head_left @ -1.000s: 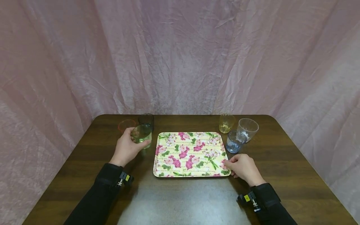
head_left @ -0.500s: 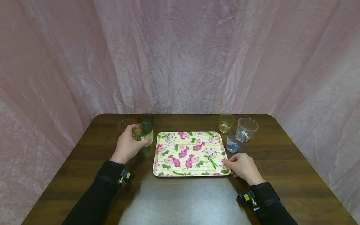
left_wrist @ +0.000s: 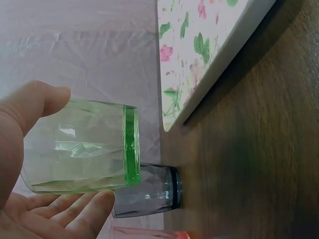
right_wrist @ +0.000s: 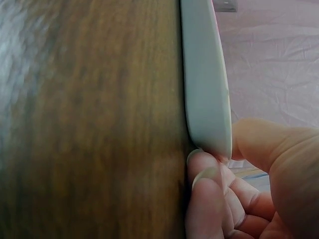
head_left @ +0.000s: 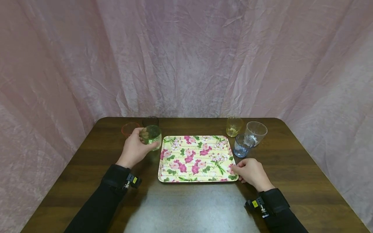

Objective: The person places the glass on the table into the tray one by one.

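Observation:
A faceted green drinking glass [left_wrist: 84, 144] is in my left hand [head_left: 134, 149], the thumb on one side and the fingers on the other. Its base hangs clear of the wooden table in the left wrist view, just off the left edge of the floral tray [head_left: 189, 160]. On the opposite side, my right hand [head_left: 254, 174] grips the tray's near right corner, thumb over the rim and fingertips at its underside. In the right wrist view the tray's pale side wall [right_wrist: 205, 74] lies flat along the table.
Behind the left hand stand a dark grey glass [left_wrist: 144, 191] and a red-tinted glass [head_left: 128, 129]. Right of the tray are a blue glass [head_left: 241, 149], a clear glass [head_left: 258, 130] and a yellow glass [head_left: 234, 127]. A pink curtain [head_left: 186, 64] hangs behind the table.
My left hand has carried the green glass a little to the right and up, closer to the tray's left edge. The right hand and the tray have stayed in place.

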